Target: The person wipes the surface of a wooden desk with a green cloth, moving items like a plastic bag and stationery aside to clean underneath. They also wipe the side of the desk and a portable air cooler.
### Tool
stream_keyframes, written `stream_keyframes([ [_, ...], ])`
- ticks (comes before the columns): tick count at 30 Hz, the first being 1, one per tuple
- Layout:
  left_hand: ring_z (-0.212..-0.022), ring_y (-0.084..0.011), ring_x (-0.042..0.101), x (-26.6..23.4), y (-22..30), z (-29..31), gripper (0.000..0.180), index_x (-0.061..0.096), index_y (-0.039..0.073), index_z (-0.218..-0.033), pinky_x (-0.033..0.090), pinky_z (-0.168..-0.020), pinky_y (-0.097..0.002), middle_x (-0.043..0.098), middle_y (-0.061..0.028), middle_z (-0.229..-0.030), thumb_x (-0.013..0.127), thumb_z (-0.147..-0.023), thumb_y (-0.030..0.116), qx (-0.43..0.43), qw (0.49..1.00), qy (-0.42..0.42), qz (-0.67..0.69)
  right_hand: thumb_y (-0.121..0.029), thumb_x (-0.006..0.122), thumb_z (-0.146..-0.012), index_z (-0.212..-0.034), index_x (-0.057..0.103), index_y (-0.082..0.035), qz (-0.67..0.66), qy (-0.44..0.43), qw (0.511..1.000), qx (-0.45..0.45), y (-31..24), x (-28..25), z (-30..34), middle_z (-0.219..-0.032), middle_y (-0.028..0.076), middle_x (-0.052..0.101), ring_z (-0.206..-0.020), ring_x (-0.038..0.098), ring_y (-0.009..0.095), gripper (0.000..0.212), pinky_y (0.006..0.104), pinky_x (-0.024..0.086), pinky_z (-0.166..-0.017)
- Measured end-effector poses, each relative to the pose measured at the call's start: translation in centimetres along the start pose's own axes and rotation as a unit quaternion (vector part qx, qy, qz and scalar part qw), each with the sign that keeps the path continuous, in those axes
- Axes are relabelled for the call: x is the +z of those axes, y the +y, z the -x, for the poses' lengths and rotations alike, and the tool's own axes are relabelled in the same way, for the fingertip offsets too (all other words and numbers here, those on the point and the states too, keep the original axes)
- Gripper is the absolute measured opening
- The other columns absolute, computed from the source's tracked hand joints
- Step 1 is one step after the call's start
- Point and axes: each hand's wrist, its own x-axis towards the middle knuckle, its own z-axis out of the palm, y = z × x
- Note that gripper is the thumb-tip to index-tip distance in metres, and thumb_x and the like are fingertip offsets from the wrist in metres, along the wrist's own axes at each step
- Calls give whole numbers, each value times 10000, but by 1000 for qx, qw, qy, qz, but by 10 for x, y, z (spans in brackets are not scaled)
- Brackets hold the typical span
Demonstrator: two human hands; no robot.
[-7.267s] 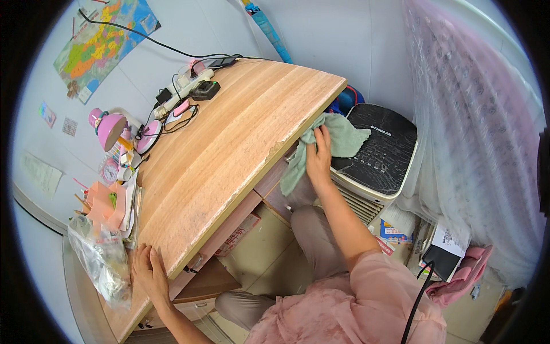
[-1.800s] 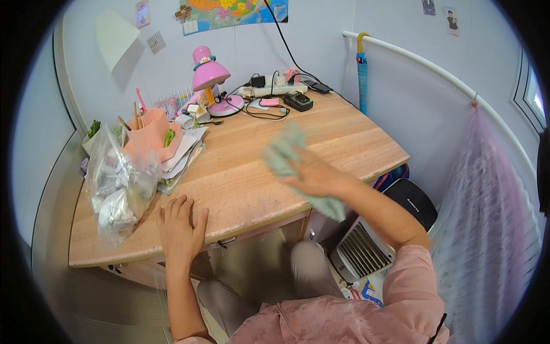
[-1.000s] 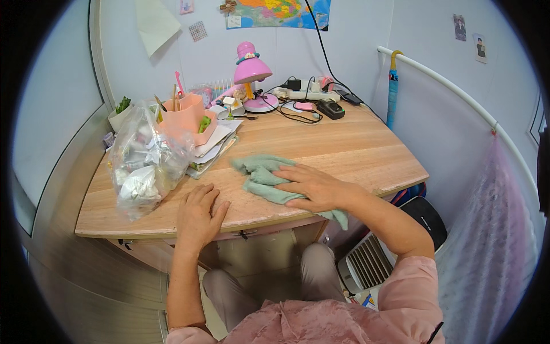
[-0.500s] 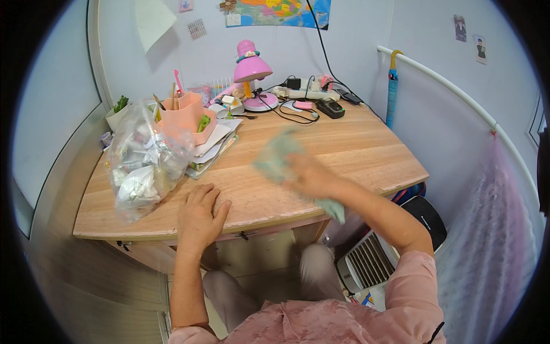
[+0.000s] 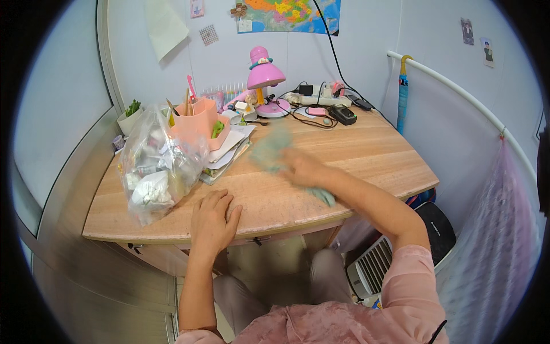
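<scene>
A pale green cloth [image 5: 271, 151] lies against the wooden desk [image 5: 366, 155] under my right hand [image 5: 303, 167], which grips it. Both are blurred by motion, and a loose corner of the cloth hangs out below the wrist. My left hand [image 5: 214, 221] rests flat at the desk's front edge with its fingers spread and nothing in it. Just left of that hand sits a clear plastic bag [image 5: 163, 172] holding crumpled white stuff. Behind the bag stand a pink pen holder [image 5: 197, 117] and a stack of papers [image 5: 229, 150].
At the back stands a pink desk lamp [image 5: 266, 74], beside a white power strip [image 5: 323, 98] with tangled cables and a black device [image 5: 342, 114]. A potted plant [image 5: 131, 116] is at the back left. A blue umbrella [image 5: 403, 100] hangs from a white rail [image 5: 447, 83] on the right.
My right hand has moved slightly left across the desk with the cloth. My left hand keeps its place on the desk edge. The whole view has shifted a little.
</scene>
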Motion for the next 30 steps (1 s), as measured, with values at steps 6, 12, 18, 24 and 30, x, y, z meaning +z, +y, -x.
stream_keyframes([
  [6, -1162, -324, 539, -1, -5, 0, 329, 665, 2, -1069, 383, -995, -432, 628, -150, -1198, 619, -871, 261, 2, 1000, -1, 3, -285, 590, -910, -1218, 624, -74, -129, -27, 988, -78, 0, -24, 46, -1315, 179, 553, -1241, 490, 357, 374, 431, 390, -1057],
  [12, -1178, -325, 534, 1, 0, -2, 343, 661, -2, -1083, 379, -1009, -429, 623, -150, -1212, 639, -862, 259, -26, 999, -19, 25, -263, 569, -919, -1183, 641, -87, 165, 12, 982, 91, 18, -43, 75, -1293, 169, 572, -1220, 509, 338, 325, 455, 399, -1040],
  [18, -1162, -344, 543, 0, -3, 2, 339, 662, -18, -1079, 411, -994, -421, 618, -161, -1220, 638, -867, 246, -22, 999, -17, 15, -229, 568, -917, -1222, 620, -93, -14, 48, 975, -218, -15, -40, 117, -1360, 177, 515, -1223, 505, 345, 337, 446, 405, -1034],
  [24, -1151, -350, 554, 2, 5, -3, 337, 657, -27, -1087, 416, -998, -409, 615, -178, -1222, 640, -874, 235, -17, 999, -21, 22, -273, 473, -956, -1091, 633, 8, 292, 109, 819, 482, 150, -110, 196, -1097, 227, 619, -1051, 579, 382, 351, 485, 459, -910],
  [30, -1151, -348, 552, 4, 1, -1, 339, 654, -28, -1091, 415, -998, -415, 615, -171, -1218, 648, -876, 235, -15, 1000, -21, 10, -265, 584, -925, -1222, 598, -5, 73, 92, 982, 150, 65, -62, 167, -1389, 222, 475, -1262, 476, 362, 395, 445, 398, -1051],
])
